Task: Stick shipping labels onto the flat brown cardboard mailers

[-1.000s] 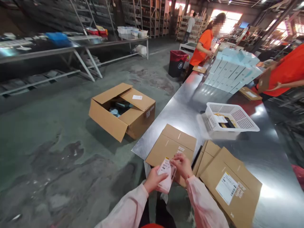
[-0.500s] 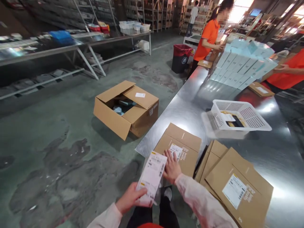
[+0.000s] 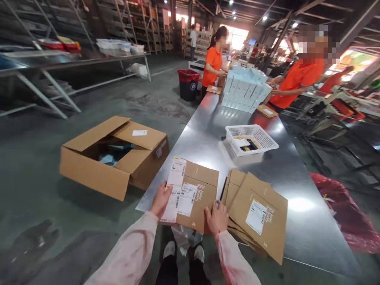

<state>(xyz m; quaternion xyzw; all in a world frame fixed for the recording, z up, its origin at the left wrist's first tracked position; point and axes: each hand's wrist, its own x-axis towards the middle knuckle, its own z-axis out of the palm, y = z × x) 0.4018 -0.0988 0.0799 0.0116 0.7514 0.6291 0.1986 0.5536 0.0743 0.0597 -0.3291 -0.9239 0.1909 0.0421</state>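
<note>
In the head view, my left hand (image 3: 162, 200) is closed on a strip of shipping labels (image 3: 175, 174), thumb on top. The strip lies over the left edge of a flat cardboard carton (image 3: 204, 178) at the table's near corner. A shipping label (image 3: 188, 198) with barcodes sits on that carton, beside white printed lettering. My right hand (image 3: 217, 217) grips the carton's right edge, fingers curled. Just right of it lies a stack of flat cardboard cartons (image 3: 276, 200), the top one bearing a label (image 3: 255, 215).
A white basket (image 3: 252, 128) holding packets stands on the metal table (image 3: 204, 130). Farther back are stacked pale-blue boxes (image 3: 243, 93) and two people in orange shirts. An open carton (image 3: 92, 170) stands left, a bin (image 3: 187, 87) behind it. A red plastic bag (image 3: 347, 213) lies right.
My left hand has brought the label strip up onto the carton's left side. My right hand has moved from the carton's label to its right edge. The view has turned right.
</note>
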